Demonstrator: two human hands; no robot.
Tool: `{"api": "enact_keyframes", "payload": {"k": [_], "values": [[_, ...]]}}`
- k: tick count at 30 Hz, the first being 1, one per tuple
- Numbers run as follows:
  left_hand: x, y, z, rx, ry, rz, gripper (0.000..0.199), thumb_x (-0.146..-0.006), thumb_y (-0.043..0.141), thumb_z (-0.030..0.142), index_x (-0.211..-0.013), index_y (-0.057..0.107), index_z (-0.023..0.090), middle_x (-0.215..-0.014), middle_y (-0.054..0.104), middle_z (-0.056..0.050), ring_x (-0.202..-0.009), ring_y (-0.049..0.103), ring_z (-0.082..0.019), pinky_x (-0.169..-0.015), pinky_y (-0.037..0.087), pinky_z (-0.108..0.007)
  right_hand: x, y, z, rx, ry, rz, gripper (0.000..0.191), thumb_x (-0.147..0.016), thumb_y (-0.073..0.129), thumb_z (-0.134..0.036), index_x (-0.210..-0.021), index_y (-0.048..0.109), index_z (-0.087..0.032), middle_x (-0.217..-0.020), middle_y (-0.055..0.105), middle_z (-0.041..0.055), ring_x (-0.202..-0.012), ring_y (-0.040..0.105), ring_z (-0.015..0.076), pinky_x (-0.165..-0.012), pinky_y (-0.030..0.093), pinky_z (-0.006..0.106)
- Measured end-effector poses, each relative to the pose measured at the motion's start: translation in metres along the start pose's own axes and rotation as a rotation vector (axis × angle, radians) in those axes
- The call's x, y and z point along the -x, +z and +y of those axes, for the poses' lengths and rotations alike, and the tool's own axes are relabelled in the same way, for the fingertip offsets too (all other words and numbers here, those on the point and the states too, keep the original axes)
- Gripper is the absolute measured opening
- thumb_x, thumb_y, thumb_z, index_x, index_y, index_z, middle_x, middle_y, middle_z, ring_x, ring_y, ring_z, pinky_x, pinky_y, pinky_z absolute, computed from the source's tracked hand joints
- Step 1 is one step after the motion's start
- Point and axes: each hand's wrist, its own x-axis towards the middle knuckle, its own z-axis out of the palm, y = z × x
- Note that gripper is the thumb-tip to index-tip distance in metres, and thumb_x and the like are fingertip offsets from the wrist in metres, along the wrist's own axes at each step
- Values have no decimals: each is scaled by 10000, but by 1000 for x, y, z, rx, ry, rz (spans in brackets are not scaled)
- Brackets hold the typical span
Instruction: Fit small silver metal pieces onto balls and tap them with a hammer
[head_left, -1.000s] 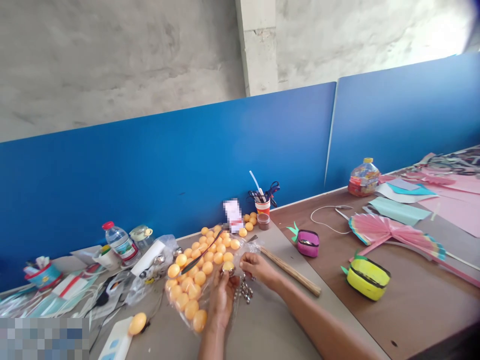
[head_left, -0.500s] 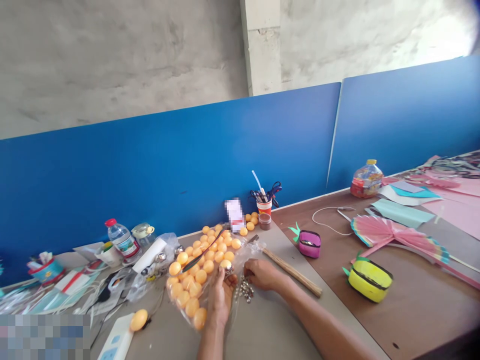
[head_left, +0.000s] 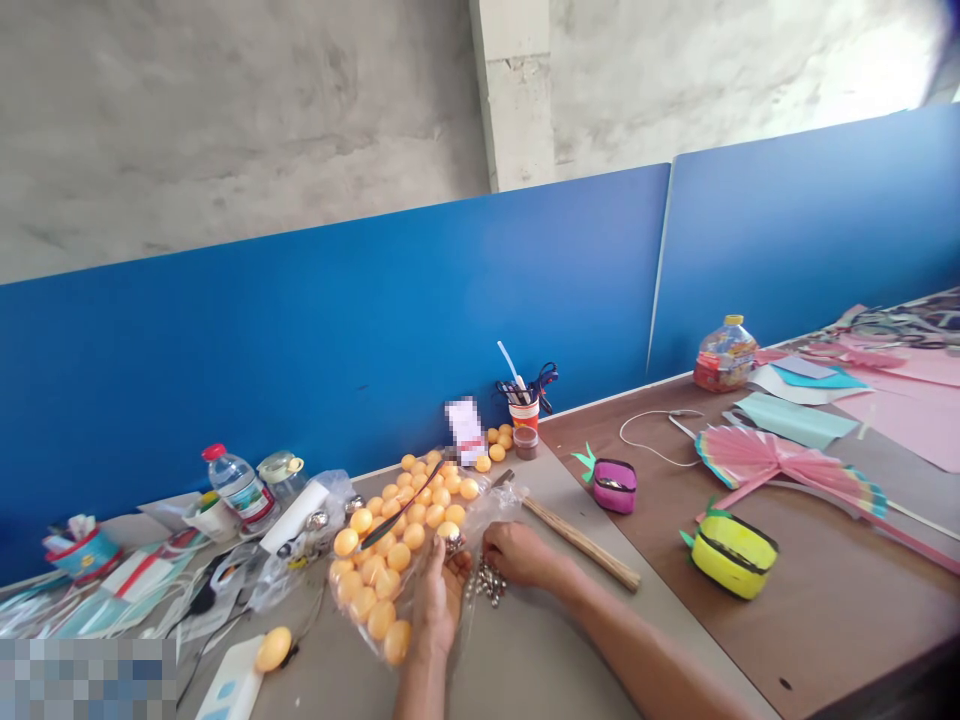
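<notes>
The left hand (head_left: 437,605), palm turned up, grasps a shiny round piece (head_left: 453,545) between thumb and fingers, beside the bag of orange balls (head_left: 386,580) The right hand (head_left: 517,555) is bunched, fingertips down at the small silvery pieces (head_left: 493,588); whether it pinches one is hidden. The silvery pieces lie on the bench (head_left: 555,650), well in from its far edge along the blue partition (head_left: 337,350), with the brown sticks (head_left: 585,545) to their right. For a clean pick, I would use the tips of thumb and forefinger, press lightly and part one piece from the heap before lifting, as the rest could scatter or roll; the left hand is best held steady and close, clear of the loose plastic, so its piece does not slip
</notes>
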Motion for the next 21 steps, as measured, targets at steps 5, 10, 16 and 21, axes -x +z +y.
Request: {"api": "enact_keyframes", "payload": {"k": [5,10,16,21], "values": [[-1,0,0,7,5,-4,326,-666,781,398,-819,640,148,-734,692,-51,-570,599,-148,-574,484,-287,-3,5,4,-108,8,69,148,-672,554,-93,-558,579,-184,-616,602,32,-580,465,141,-583,331,254],[0,1,1,24,4,7,366,-673,773,455,-800,599,158,-696,684,-49,-555,596,-148,-558,475,-280,-6,1,1,-249,65,90,118,-672,515,-98,-596,558,-178,-659,619,22,-632,511,144,-588,352,240],[1,2,3,27,0,17,389,-685,761,494,-794,582,167,-671,679,-41,-556,595,-150,-557,474,-281,-9,4,-3,-473,251,103,94,-667,498,-101,-633,543,-177,-491,521,-34,-478,470,111,-493,334,227],[-1,1,2,19,5,6,390,-686,765,487,-802,601,152,-714,687,-60,-558,587,-140,-559,478,-278,-9,3,-9,-807,257,100,118,-744,541,-220,-656,463,-206,-439,423,-91,-345,357,67,-384,236,205]]}}
